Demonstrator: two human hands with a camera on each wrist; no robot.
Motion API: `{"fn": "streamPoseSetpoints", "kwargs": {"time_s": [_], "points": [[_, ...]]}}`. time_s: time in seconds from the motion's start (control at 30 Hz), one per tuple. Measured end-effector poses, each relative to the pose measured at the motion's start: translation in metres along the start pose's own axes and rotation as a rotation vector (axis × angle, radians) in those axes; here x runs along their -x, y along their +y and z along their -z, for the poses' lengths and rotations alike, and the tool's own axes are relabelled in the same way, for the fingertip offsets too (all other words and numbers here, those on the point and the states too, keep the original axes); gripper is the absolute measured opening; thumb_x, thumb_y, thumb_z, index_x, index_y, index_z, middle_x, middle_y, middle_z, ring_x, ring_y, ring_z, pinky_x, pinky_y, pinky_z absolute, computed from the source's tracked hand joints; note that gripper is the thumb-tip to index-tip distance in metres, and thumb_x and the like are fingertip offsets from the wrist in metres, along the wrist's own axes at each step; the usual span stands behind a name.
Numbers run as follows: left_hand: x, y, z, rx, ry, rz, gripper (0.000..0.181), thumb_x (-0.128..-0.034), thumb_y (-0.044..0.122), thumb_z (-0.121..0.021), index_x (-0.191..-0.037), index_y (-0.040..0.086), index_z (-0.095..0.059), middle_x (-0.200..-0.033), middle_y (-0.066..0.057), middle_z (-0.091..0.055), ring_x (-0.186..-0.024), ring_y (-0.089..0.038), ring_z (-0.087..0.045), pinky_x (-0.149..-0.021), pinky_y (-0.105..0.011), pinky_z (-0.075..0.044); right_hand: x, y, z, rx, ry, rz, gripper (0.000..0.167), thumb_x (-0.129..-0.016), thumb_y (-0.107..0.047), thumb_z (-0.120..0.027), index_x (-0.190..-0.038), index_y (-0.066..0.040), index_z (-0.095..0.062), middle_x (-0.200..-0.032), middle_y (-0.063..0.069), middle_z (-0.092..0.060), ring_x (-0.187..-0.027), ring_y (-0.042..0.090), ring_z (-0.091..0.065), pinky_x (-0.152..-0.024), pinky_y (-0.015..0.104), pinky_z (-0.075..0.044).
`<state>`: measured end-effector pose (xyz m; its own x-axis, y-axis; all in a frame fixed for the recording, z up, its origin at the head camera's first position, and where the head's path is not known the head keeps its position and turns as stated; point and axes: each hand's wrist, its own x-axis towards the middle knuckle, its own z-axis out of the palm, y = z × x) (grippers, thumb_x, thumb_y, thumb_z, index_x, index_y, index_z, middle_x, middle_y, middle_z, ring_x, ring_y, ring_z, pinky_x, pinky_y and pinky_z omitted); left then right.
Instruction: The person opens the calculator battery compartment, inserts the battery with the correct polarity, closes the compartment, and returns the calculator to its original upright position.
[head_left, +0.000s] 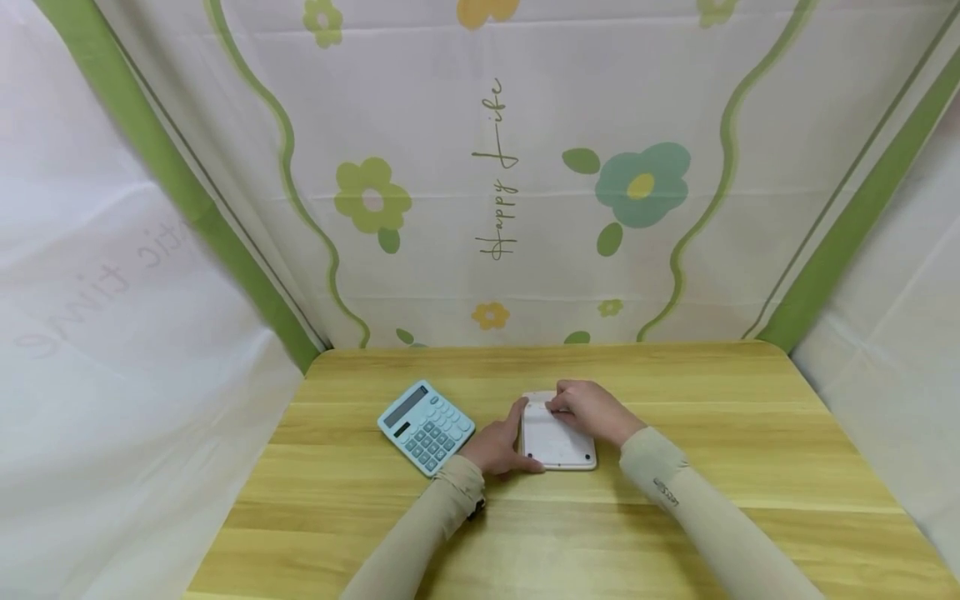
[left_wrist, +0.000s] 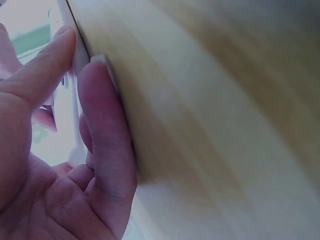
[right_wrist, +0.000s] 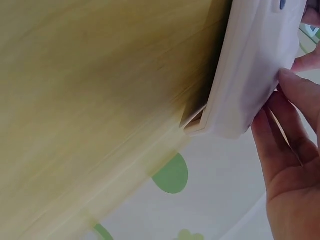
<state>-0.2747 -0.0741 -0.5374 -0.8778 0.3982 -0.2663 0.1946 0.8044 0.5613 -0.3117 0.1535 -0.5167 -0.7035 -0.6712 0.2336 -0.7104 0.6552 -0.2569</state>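
Observation:
A white calculator-like device [head_left: 558,442] lies back side up on the table, with small dark dots near its lower corners. My left hand [head_left: 495,446] holds its left side, the thumb at the near edge and a finger near the far left corner. At the far part of its back, the bent fingertips of my right hand [head_left: 592,410] grip at the surface. In the right wrist view the thumb and fingers of the right hand [right_wrist: 292,135] meet at the raised end of the device [right_wrist: 250,75]; what exactly they pinch is hidden.
A light blue calculator [head_left: 427,427] lies face up and turned at an angle, just left of my left hand. The wooden table [head_left: 637,542] meets a flower-printed curtain [head_left: 420,275] at its far edge. White cloth [head_left: 150,333] hangs at both sides.

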Motion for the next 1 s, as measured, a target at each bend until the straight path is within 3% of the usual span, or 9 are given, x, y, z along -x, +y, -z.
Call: {"fn": "streamPoseSetpoints", "kwargs": {"time_s": [0.17, 0.37, 0.67, 0.83, 1.0], "points": [[0.001, 0.0, 0.0, 0.007, -0.004, -0.006, 0.12, -0.0811, 0.051, -0.086, -0.167, 0.022, -0.008, -0.089, -0.007, -0.063, -0.069, -0.018, -0.056, -0.072, -0.03, -0.047, 0.0, -0.001, 0.0, 0.002, -0.01, 0.015, 0.019, -0.088, -0.005, -0.082, -0.107, -0.006, -0.082, -0.086, 0.001, -0.065, -0.071, 0.006, -0.052, -0.067, 0.021, -0.052], [0.0, -0.003, 0.0, 0.014, -0.003, -0.003, 0.121, -0.0818, 0.05, -0.086, -0.167, 0.023, -0.006, -0.089, -0.009, -0.064, -0.065, -0.019, -0.058, -0.068, -0.03, -0.049, 0.001, 0.0, -0.002, 0.036, -0.021, 0.033, 0.023, -0.087, -0.006, -0.082, -0.11, -0.005, -0.081, -0.094, 0.004, -0.07, -0.08, 0.014, -0.066, -0.073, 0.027, -0.059], [0.001, -0.001, 0.002, 0.016, -0.012, -0.009, 0.121, -0.0823, 0.051, -0.086, -0.168, 0.022, -0.005, -0.086, -0.007, -0.062, -0.062, -0.019, -0.058, -0.065, -0.03, -0.049, 0.004, 0.0, 0.001, 0.006, -0.042, -0.015, 0.027, -0.088, -0.006, -0.081, -0.114, -0.005, -0.079, -0.099, 0.005, -0.07, -0.086, 0.018, -0.068, -0.077, 0.031, -0.06], [0.002, 0.0, 0.003, 0.04, -0.015, 0.005, 0.121, -0.0821, 0.05, -0.086, -0.168, 0.023, -0.005, -0.087, -0.008, -0.062, -0.059, -0.019, -0.059, -0.06, -0.03, -0.049, 0.008, -0.001, 0.003, -0.039, -0.052, -0.075, 0.028, -0.089, -0.008, -0.079, -0.117, -0.008, -0.079, -0.098, 0.003, -0.069, -0.082, 0.013, -0.063, -0.074, 0.029, -0.056], [0.001, -0.002, -0.001, 0.045, -0.005, 0.0, 0.122, -0.0809, 0.048, -0.088, -0.168, 0.022, -0.006, -0.093, -0.011, -0.065, -0.065, -0.019, -0.06, -0.065, -0.032, -0.05, 0.015, -0.003, 0.004, -0.046, -0.037, -0.213, 0.031, -0.089, -0.013, -0.08, -0.121, -0.011, -0.078, -0.105, 0.004, -0.074, -0.092, 0.019, -0.068, -0.085, 0.04, -0.059]]}}
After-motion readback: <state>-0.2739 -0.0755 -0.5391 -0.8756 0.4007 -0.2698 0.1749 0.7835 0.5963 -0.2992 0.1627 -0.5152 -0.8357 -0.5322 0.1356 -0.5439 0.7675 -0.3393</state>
